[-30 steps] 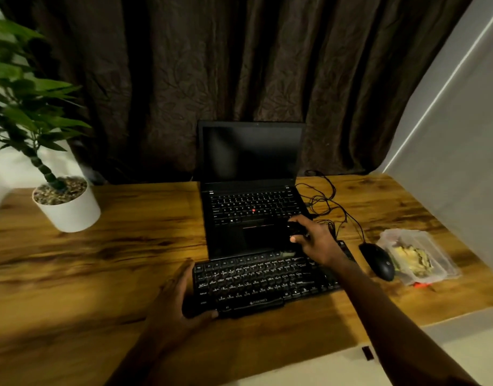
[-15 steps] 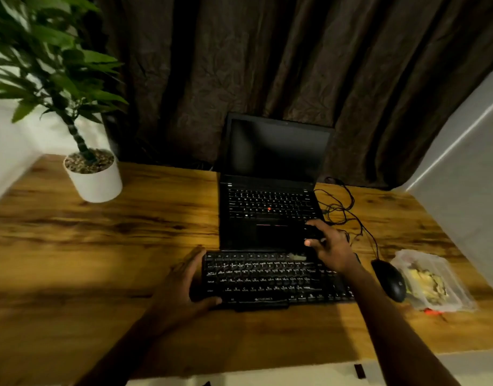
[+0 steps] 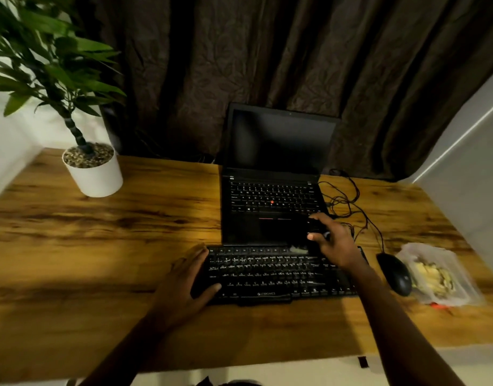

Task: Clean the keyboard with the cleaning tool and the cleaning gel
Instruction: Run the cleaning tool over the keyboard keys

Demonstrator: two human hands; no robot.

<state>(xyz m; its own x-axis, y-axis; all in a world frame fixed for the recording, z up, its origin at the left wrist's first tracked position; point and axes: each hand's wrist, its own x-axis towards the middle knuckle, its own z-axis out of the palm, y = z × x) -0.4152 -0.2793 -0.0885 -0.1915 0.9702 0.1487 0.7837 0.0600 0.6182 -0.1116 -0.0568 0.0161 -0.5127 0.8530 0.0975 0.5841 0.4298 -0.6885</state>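
Note:
A black external keyboard lies on the wooden desk in front of an open black laptop. My left hand grips the keyboard's left end, thumb on the keys. My right hand hovers over the keyboard's far right corner and holds a small dark cleaning tool; its pale bristle tip rests on the top key row. A clear plastic tub with yellowish cleaning gel sits at the right of the desk.
A black wired mouse lies between keyboard and gel tub, its cable tangled beside the laptop. A potted plant in a white pot stands at the back left. Dark curtains hang behind the desk.
The view has shifted, so the plant and laptop sit further right in the picture. Both hands keep their places on the keyboard; the right hand has lifted slightly toward the laptop's palm rest.

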